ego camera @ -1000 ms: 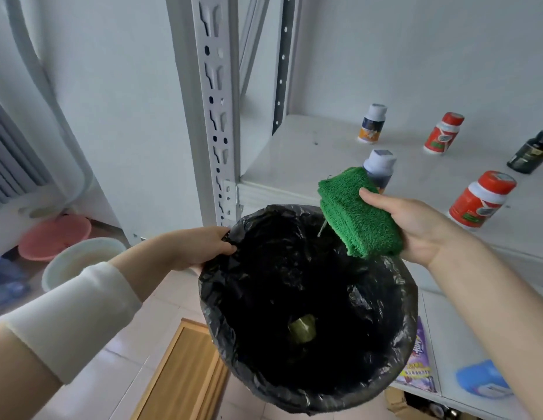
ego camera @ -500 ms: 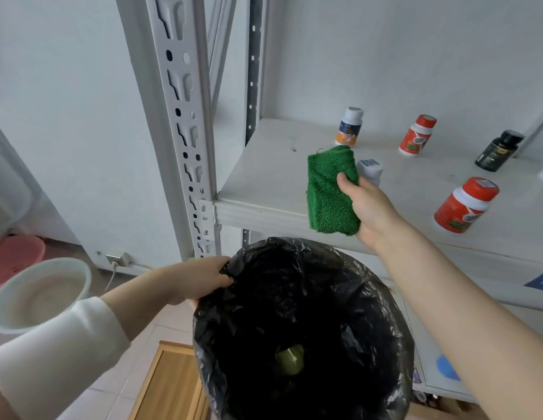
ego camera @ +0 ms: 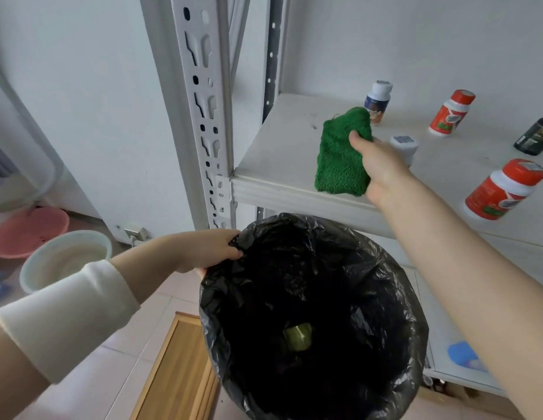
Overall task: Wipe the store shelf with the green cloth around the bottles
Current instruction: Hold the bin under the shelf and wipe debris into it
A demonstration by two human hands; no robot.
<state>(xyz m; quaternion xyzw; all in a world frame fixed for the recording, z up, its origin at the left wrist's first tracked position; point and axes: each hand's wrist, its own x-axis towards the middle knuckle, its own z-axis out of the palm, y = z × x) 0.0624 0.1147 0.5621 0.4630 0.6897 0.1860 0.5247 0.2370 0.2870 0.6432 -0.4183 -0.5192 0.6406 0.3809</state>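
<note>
- The bin (ego camera: 312, 316), lined with a black bag, sits nearest; the left hand (ego camera: 203, 251) is closed on its rim, holding it just under the shelf edge. Keeping it tucked there should catch swept dust.
- The right hand (ego camera: 376, 165) reaches forward, arm extended, thumb and fingers pinched around the folded green cloth (ego camera: 340, 156), which lies over the front left of the shelf (ego camera: 279, 153).
- Press the cloth flat and pull toward the edge, steering wide of the white-capped bottle (ego camera: 403, 145) just beside the hand.
- Further back stand more bottles (ego camera: 450, 112); wipe between them without knocking any.
</note>
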